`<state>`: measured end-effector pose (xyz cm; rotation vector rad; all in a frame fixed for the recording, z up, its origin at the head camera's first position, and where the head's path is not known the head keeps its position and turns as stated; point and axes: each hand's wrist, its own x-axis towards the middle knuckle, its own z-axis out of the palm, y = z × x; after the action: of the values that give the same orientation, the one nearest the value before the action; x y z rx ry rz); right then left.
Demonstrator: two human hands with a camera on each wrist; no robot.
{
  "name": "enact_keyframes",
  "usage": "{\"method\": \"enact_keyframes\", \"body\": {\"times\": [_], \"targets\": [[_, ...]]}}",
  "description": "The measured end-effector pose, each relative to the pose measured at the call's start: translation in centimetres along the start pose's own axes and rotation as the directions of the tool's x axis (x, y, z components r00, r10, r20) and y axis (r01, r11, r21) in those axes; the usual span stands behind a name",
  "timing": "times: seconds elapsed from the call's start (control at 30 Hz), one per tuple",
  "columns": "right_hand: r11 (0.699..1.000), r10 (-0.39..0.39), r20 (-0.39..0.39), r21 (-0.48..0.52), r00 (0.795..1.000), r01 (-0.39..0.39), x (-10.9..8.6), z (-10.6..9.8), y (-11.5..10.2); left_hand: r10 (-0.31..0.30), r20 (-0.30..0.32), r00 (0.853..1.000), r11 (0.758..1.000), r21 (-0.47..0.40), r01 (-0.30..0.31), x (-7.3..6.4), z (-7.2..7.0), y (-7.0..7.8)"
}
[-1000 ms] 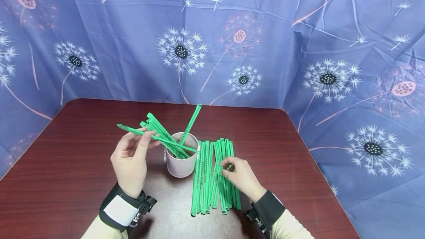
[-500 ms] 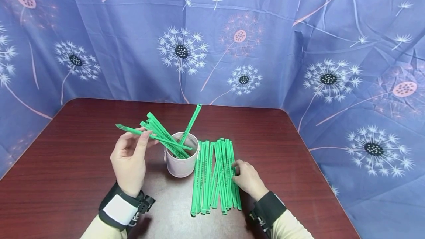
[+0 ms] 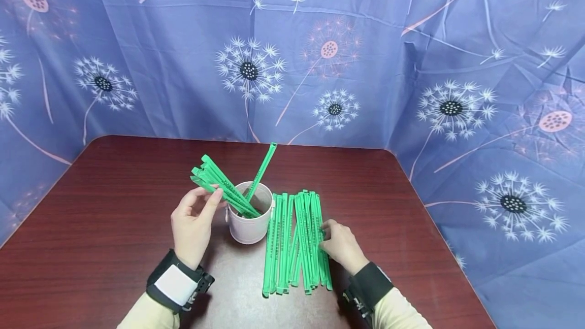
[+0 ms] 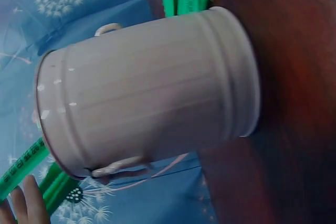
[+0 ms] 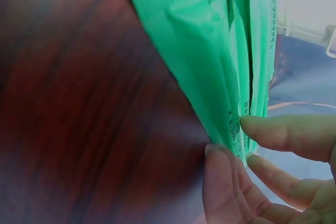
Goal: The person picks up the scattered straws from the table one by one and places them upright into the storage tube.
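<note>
A small pale bucket point(image 3: 249, 228) with little side handles stands on the table, holding several green paper-wrapped straws point(image 3: 233, 198); one leans right, the others lean left. My left hand point(image 3: 194, 222) is at the bucket's left, thumb and fingers pinching a straw among the left-leaning ones. In the left wrist view, the bucket point(image 4: 152, 85) fills the middle and only my fingertips point(image 4: 32, 203) show beside the straws. To the bucket's right lies a row of wrapped straws point(image 3: 285, 248). My right hand point(image 3: 343, 245) is at its right edge, pinching the outermost straw point(image 5: 202, 66) between thumb and fingers.
The dark red-brown wooden table point(image 3: 114, 207) reaches back to a blue curtain point(image 3: 183, 65) printed with dandelions. Black straps with small cameras point(image 3: 175, 286) sit on both wrists.
My left hand has moved right and down, bringing its straw in with the left-leaning ones in the bucket. My right hand shifted right to the row's outer edge, then stayed there.
</note>
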<state>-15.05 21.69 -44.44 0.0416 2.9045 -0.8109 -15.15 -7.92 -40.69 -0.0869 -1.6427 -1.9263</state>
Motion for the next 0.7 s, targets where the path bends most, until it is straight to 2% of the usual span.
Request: {"method": "enact_keyframes", "body": {"times": [0.07,0.27,0.5,0.63,0.7], "targets": [[1.000,0.007,-0.008,0.009,1.000,-0.007,0.0,0.0,0.0,-0.004,0.003,1.000,0.998,0.056,0.004,-0.1,-0.1,-0.2],[0.999,0.033,-0.002,0.027,0.999,-0.033,0.2,0.1,0.0,-0.016,0.010,1.000,0.989,0.145,0.014,-0.2,-0.3,-0.6],[0.993,0.071,0.024,0.097,0.997,-0.073,0.4,0.2,-0.1,-0.034,0.025,0.999,0.961,0.275,0.026,-0.2,-0.4,-1.0],[0.990,0.084,0.049,0.111,0.995,-0.089,0.3,0.1,-0.1,-0.064,0.025,0.998,0.955,0.291,0.054,-0.3,-0.4,-1.1],[0.990,0.091,0.066,0.104,0.994,-0.097,0.2,0.1,-0.2,-0.095,0.025,0.995,0.962,0.260,0.085,-0.3,-0.4,-1.2]]}}
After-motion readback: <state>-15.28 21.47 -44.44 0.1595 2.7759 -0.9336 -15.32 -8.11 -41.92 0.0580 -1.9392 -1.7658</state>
